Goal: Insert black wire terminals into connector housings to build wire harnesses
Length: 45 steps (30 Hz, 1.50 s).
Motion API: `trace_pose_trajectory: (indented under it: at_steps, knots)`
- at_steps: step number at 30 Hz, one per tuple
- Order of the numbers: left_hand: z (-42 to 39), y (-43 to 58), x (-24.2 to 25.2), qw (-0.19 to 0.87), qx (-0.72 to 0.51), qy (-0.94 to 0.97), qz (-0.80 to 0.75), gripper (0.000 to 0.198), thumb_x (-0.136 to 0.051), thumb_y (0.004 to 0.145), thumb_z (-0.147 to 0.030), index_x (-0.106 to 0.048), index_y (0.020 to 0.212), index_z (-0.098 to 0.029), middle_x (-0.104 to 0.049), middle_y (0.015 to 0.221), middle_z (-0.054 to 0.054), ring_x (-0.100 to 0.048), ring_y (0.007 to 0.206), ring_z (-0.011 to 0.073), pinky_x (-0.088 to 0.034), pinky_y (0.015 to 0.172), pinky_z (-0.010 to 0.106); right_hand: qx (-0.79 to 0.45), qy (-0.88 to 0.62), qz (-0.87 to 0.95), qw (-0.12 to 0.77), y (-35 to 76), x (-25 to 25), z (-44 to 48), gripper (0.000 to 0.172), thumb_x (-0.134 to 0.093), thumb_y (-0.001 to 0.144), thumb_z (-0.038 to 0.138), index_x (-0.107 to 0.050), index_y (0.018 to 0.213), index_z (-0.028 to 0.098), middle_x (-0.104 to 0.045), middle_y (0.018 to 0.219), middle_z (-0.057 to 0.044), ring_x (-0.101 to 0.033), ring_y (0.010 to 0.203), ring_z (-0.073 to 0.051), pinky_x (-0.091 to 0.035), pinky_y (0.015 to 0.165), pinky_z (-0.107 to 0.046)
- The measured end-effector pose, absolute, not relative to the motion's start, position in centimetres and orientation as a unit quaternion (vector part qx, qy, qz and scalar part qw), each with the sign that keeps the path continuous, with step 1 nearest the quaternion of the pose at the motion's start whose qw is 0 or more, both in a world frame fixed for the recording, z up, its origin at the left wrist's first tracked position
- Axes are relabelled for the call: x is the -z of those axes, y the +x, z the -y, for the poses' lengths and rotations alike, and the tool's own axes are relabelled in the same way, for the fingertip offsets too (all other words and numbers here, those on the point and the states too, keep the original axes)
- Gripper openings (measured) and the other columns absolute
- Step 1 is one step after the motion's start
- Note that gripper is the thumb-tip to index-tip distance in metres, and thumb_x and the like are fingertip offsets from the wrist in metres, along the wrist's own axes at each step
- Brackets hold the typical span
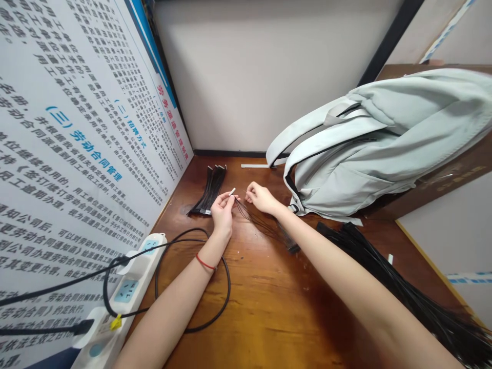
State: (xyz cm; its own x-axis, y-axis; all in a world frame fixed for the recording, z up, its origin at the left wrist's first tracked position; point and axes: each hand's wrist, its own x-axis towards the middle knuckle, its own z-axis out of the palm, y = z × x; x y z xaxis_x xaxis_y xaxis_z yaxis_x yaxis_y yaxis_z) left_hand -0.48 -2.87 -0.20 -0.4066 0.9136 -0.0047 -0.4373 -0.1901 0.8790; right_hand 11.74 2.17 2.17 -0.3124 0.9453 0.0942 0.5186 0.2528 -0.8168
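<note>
Left hand (222,212) pinches what seems to be a small white connector (232,191), too tiny to be sure. Right hand (262,198), just apart from it, pinches thin black wires (257,220) near the connector. A bundle of black cables (209,192) lies on the wooden counter (249,307) just beyond the left hand.

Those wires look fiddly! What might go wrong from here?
The left hand pinches a small white piece, which might slip and drop onto the wood table. The thin dark wires at the right hand might tangle with the heap of black wires nearby. The left forearm also lies close to a black power cord and might snag it.
</note>
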Motion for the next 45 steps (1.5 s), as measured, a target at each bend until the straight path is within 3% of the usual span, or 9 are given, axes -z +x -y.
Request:
trace_pose_trajectory:
  at_steps: [3, 7, 12, 18, 21, 25, 31, 45]
  knots:
    - [2.8, -0.5, 0.2, 0.463, -0.722, 0.28, -0.431, 0.031, -0.073, 0.061, -0.03, -0.059, 0.083, -0.014, -0.067, 0.073, 0.004, -0.065, 0.068, 0.013, -0.049, 0.072, 0.027, -0.453, -0.516, 0.646, 0.333, 13.1, -1.9, -2.7, 0.02, -0.045, 0.083, 0.006, -0.042, 0.069, 0.02, -0.061, 0.058, 0.002, -0.06, 0.056, -0.011, -0.05, 0.06, -0.026]
    - [2.8, -0.5, 0.3, 0.47, -0.717, 0.283, -0.43, 0.031, -0.072, 0.06, -0.029, -0.058, 0.083, -0.014, -0.067, 0.072, 0.003, -0.065, 0.068, 0.0129, -0.049, 0.071, 0.028, -0.491, -0.49, 0.616, 0.374, 14.0, -1.6, -2.6, 0.017, -0.054, 0.078, 0.008, -0.045, 0.068, 0.019, -0.063, 0.058, 0.003, -0.061, 0.057, -0.01, -0.049, 0.058, -0.024]
    - [2.9, -0.5, 0.3, 0.482, -0.705, 0.291, -0.431, 0.03, -0.072, 0.06, -0.027, -0.059, 0.083, -0.014, -0.068, 0.074, 0.004, -0.066, 0.07, 0.0139, -0.049, 0.071, 0.027, -0.532, -0.464, 0.538, 0.462, 12.9, -1.5, -2.0, 0.009, -0.06, 0.075, 0.021, -0.051, 0.075, 0.019, -0.063, 0.06, 0.003, -0.056, 0.052, -0.008, -0.039, 0.048, -0.018]
    - [2.9, -0.5, 0.2, 0.479, -0.701, 0.297, -0.437, 0.028, -0.071, 0.061, -0.027, -0.059, 0.083, -0.014, -0.068, 0.073, 0.005, -0.066, 0.071, 0.0145, -0.049, 0.071, 0.027, -0.552, -0.43, 0.467, 0.541, 11.3, -0.7, -0.8, 0.024, -0.065, 0.07, 0.04, -0.055, 0.072, 0.018, -0.055, 0.055, 0.004, -0.042, 0.045, -0.006, -0.027, 0.04, -0.019]
    - [2.9, -0.4, 0.2, 0.477, -0.7, 0.302, -0.438, 0.029, -0.071, 0.061, -0.026, -0.06, 0.084, -0.013, -0.069, 0.072, 0.004, -0.066, 0.068, 0.014, -0.049, 0.07, 0.027, -0.519, -0.42, 0.496, 0.555, 11.2, -0.4, -0.3, 0.026, -0.066, 0.069, 0.042, -0.055, 0.071, 0.019, -0.052, 0.053, 0.005, -0.04, 0.044, -0.006, -0.03, 0.043, -0.02]
    - [2.9, -0.3, 0.2, 0.475, -0.696, 0.312, -0.439, 0.032, -0.07, 0.061, -0.025, -0.062, 0.09, -0.013, -0.069, 0.072, 0.005, -0.066, 0.068, 0.0141, -0.05, 0.069, 0.027, -0.496, -0.411, 0.532, 0.55, 11.2, -0.1, 0.0, 0.026, -0.067, 0.067, 0.043, -0.055, 0.071, 0.019, -0.053, 0.057, 0.004, -0.049, 0.053, -0.009, -0.039, 0.051, -0.023]
    - [2.6, -0.1, 0.3, 0.452, -0.693, 0.3, -0.475, 0.023, -0.07, 0.061, -0.02, -0.068, 0.082, -0.012, -0.071, 0.082, 0.009, -0.065, 0.073, 0.0138, -0.05, 0.069, 0.026, -0.471, -0.4, 0.565, 0.547, 11.2, 0.2, -0.2, 0.022, -0.066, 0.068, 0.039, -0.057, 0.071, 0.019, -0.058, 0.069, 0.0, -0.056, 0.068, -0.014, -0.046, 0.07, -0.028]
    - [1.2, 1.6, 0.1, 0.464, -0.676, 0.328, -0.469, 0.024, -0.073, 0.057, -0.021, -0.071, 0.079, -0.012, -0.072, 0.081, 0.01, -0.066, 0.07, 0.0158, -0.053, 0.071, 0.031, -0.455, -0.422, 0.549, 0.56, 11.6, 0.3, -0.4, 0.017, -0.064, 0.07, 0.035, -0.059, 0.07, 0.019, -0.063, 0.072, -0.002, -0.061, 0.07, -0.017, -0.049, 0.071, -0.032]
